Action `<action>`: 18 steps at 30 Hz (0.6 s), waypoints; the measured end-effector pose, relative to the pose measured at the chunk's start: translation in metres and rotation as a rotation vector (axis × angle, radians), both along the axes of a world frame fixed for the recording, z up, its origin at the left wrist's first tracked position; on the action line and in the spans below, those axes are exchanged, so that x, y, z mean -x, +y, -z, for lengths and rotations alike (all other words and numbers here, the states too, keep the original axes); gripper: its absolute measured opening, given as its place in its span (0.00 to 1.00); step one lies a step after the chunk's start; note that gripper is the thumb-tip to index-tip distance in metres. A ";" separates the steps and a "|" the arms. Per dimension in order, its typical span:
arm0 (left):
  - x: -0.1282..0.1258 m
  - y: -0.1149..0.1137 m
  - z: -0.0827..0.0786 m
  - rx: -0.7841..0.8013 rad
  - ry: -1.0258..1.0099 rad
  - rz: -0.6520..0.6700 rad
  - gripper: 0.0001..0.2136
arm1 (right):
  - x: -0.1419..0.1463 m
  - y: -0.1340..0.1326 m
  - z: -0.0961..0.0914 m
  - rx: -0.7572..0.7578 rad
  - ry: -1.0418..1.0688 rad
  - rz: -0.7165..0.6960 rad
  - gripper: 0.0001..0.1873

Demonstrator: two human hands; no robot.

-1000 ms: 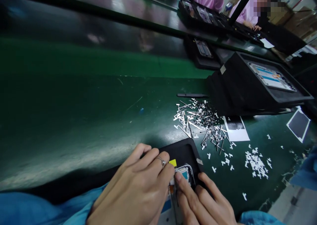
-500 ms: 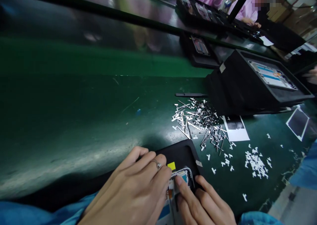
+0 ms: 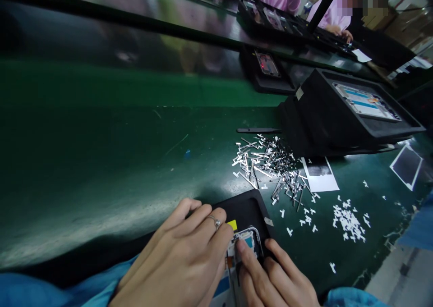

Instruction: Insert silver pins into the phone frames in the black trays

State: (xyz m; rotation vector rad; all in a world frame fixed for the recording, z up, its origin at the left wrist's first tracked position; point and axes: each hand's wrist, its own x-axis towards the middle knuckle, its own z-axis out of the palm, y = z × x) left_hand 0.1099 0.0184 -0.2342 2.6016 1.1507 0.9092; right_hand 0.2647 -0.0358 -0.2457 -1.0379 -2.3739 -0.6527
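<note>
A partly assembled phone with a silver frame, a blue patch and an orange-brown flex piece lies in a black foam tray at the bottom middle. Across its left side rests my left hand, ring on one finger, its fingers bent and closed; their tips are hidden, so what they pinch is not visible. My right hand grips the phone's right side, one fingertip pressing on its upper part and another finger at the tray's edge. A yellow sticker shows beside the left knuckles.
Beyond the tray lies a pile of thin dark and silver strips, near black tweezers. White T-shaped scraps and a printed sheet are to the right. Stacked black trays bear another phone. People in pink sit opposite.
The view has shifted slightly. Both hands stay at the phone almost unmoved, and the right fingertip still presses its upper part.
</note>
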 end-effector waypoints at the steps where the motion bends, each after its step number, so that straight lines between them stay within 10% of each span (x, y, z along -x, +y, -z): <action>1: 0.000 0.000 0.000 -0.001 0.004 0.005 0.19 | 0.000 0.000 0.000 -0.001 0.002 0.002 0.18; 18: -0.003 0.004 -0.002 -0.088 -0.018 0.011 0.20 | 0.003 0.002 -0.002 0.008 -0.001 0.009 0.20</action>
